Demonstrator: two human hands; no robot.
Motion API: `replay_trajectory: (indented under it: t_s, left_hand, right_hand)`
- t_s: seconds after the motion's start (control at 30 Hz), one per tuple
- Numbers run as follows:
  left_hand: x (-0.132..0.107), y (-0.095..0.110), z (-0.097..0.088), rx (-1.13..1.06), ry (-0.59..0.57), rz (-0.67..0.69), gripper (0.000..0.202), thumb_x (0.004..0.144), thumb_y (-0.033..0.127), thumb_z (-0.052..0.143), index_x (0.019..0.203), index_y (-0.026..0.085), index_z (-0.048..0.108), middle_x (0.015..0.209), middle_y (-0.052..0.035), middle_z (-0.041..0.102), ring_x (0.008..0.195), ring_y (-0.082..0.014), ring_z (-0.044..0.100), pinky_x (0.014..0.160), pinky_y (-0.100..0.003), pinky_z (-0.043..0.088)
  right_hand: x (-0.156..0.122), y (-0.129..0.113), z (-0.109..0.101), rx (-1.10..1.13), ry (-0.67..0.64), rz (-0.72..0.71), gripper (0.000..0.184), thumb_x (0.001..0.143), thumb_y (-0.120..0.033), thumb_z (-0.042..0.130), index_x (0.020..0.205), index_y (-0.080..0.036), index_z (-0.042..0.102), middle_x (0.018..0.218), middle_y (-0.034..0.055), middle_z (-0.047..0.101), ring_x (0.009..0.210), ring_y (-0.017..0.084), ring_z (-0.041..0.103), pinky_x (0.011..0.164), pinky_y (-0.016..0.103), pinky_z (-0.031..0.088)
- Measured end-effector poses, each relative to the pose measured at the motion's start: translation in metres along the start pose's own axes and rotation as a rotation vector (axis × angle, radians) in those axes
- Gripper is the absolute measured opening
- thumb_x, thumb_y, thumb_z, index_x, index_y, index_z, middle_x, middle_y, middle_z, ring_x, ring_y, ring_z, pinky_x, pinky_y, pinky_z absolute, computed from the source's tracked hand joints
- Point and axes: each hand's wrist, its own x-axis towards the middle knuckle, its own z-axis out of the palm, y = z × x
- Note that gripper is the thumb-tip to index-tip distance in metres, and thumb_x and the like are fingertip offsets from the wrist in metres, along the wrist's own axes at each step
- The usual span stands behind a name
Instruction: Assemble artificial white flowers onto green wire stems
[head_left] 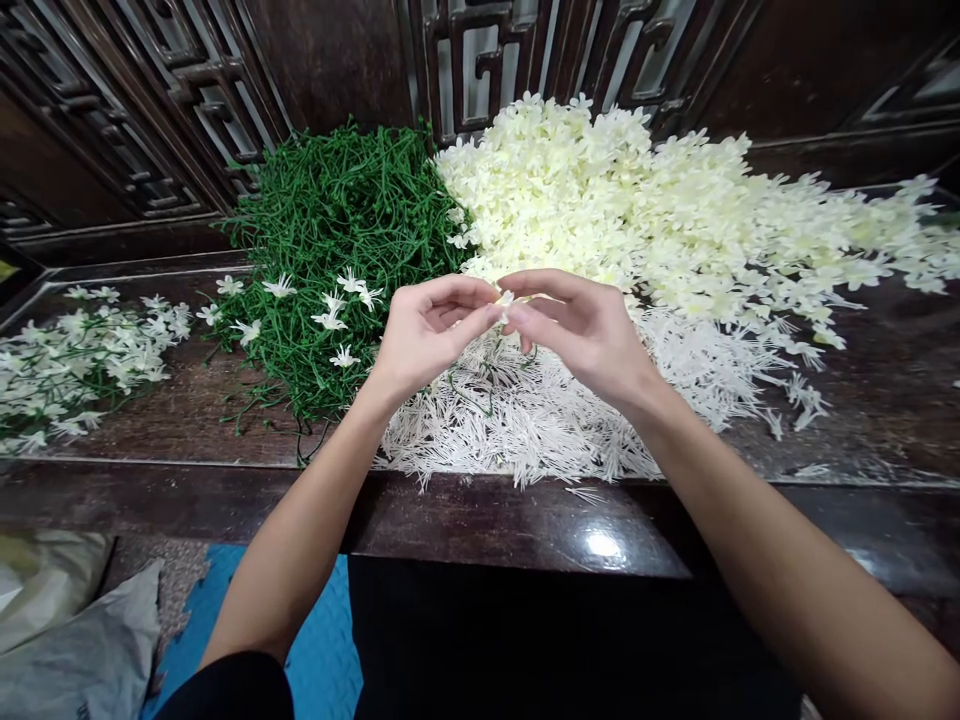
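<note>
A: State of the fingers?

B: Left hand: thumb and forefinger pinch one side of a small white flower. Right hand: thumb and forefinger pinch the other side. The remaining fingers curl behind, partly hidden. Fingertips of the two hands nearly meet.

A: So the flower sits where?

B: Between the two pinches, raised above the bench. A green strand shows below the fingers; cannot tell whether it joins the flower.

A: Surroundings, taken from the fingers?

B: Beneath and toward the body: white sticks, a loose spread. Beyond and to the right: cream petals, heaped. Beyond and to the left: green stems, tangled, with a few blossoms on the near side. Well apart, far left: a cluster of white heads with green among them.

A: Step in hand?

B: Judgement: close two-handed work on one flower, probably fitting or adjusting its small parts. Completion cannot be read; the fingertips cover much of it.

A: What does the next move call for?

B: Judgement: one pinch steady as an anchor, the other making small, light adjustments. Too hard a squeeze could crease the petals.
</note>
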Motion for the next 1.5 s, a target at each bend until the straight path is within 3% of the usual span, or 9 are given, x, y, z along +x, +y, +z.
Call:
replay_trajectory:
  t_s: [0.13,0.27,0.53,0.8,1.0,1.13,1.23,1.37,1.5]
  left_hand:
    - [0.000,-0.001,0.000,0.026,-0.023,-0.005,0.010,0.080,0.025,0.073,0.086,0.017,0.071,0.086,-0.0044,0.076,0.079,-0.0141,0.072,0.078,-0.029,0.062]
    - [0.002,0.006,-0.008,0.121,-0.107,-0.003,0.015,0.081,0.029,0.072,0.088,0.016,0.071,0.087,-0.0057,0.076,0.078,-0.0144,0.071,0.074,-0.027,0.060]
    - [0.005,0.000,-0.037,0.625,-0.493,0.000,0.012,0.075,0.026,0.070,0.067,0.018,0.071,0.069,-0.0027,0.070,0.063,-0.0150,0.062,0.059,-0.028,0.046]
    - [0.004,-0.009,-0.040,0.673,-0.424,-0.052,0.013,0.078,0.019,0.067,0.065,0.019,0.071,0.071,-0.0038,0.065,0.068,-0.0179,0.058,0.065,-0.032,0.044]
    - [0.004,-0.006,-0.043,0.699,-0.594,-0.078,0.008,0.073,0.021,0.071,0.066,0.020,0.074,0.076,-0.0061,0.069,0.080,-0.0230,0.060,0.072,-0.034,0.046]
    - [0.003,-0.009,-0.042,0.741,-0.572,-0.044,0.014,0.078,0.017,0.064,0.065,0.019,0.071,0.079,-0.0068,0.069,0.082,-0.0227,0.060,0.072,-0.033,0.046]
    - [0.004,-0.003,-0.037,0.741,-0.454,-0.004,0.015,0.085,0.015,0.057,0.074,0.017,0.068,0.079,-0.0056,0.068,0.081,-0.0199,0.061,0.073,-0.032,0.046]
    - [0.004,0.009,-0.026,0.517,-0.290,0.006,0.013,0.094,0.018,0.050,0.095,0.017,0.063,0.079,-0.0017,0.071,0.073,-0.0131,0.065,0.067,-0.026,0.047]
    - [0.003,0.011,-0.019,0.359,-0.231,0.035,0.010,0.092,0.018,0.056,0.095,0.017,0.065,0.078,-0.0010,0.073,0.075,-0.0122,0.069,0.069,-0.024,0.050]
  right_hand:
    - [-0.001,-0.002,0.005,-0.048,0.098,0.007,0.020,0.074,-0.039,0.083,0.081,-0.022,0.076,0.083,0.0035,0.073,0.071,0.018,0.068,0.066,0.036,0.061]
    - [-0.001,-0.004,0.003,-0.080,0.095,0.012,0.012,0.075,-0.034,0.083,0.075,-0.024,0.076,0.075,0.0024,0.073,0.064,0.017,0.067,0.066,0.038,0.062]
    - [0.002,0.001,-0.002,-0.168,0.142,0.016,0.011,0.079,-0.030,0.079,0.075,-0.023,0.072,0.073,0.0026,0.068,0.060,0.018,0.061,0.059,0.040,0.055]
    - [0.001,0.009,-0.003,-0.164,0.109,-0.003,0.014,0.081,-0.036,0.077,0.077,-0.024,0.070,0.072,0.0016,0.064,0.058,0.017,0.058,0.061,0.041,0.052]
    - [0.002,0.007,-0.002,-0.138,0.112,0.001,0.017,0.080,-0.036,0.078,0.075,-0.024,0.068,0.067,0.0007,0.062,0.057,0.017,0.057,0.060,0.040,0.051]
    - [0.001,0.005,-0.001,-0.142,0.089,0.006,0.014,0.081,-0.032,0.077,0.077,-0.022,0.067,0.069,0.0008,0.062,0.059,0.017,0.057,0.060,0.038,0.050]
    - [0.001,0.004,0.000,-0.138,0.051,0.015,0.013,0.081,-0.029,0.075,0.081,-0.020,0.066,0.074,0.0018,0.062,0.063,0.016,0.057,0.058,0.035,0.048]
    - [0.000,0.005,0.000,-0.166,-0.034,0.019,0.013,0.088,-0.030,0.068,0.089,-0.017,0.063,0.084,0.0054,0.064,0.073,0.018,0.061,0.065,0.035,0.051]
    - [-0.001,0.007,-0.001,-0.145,-0.091,0.066,0.015,0.091,-0.031,0.065,0.094,-0.017,0.062,0.084,0.0056,0.066,0.071,0.017,0.063,0.065,0.035,0.053]
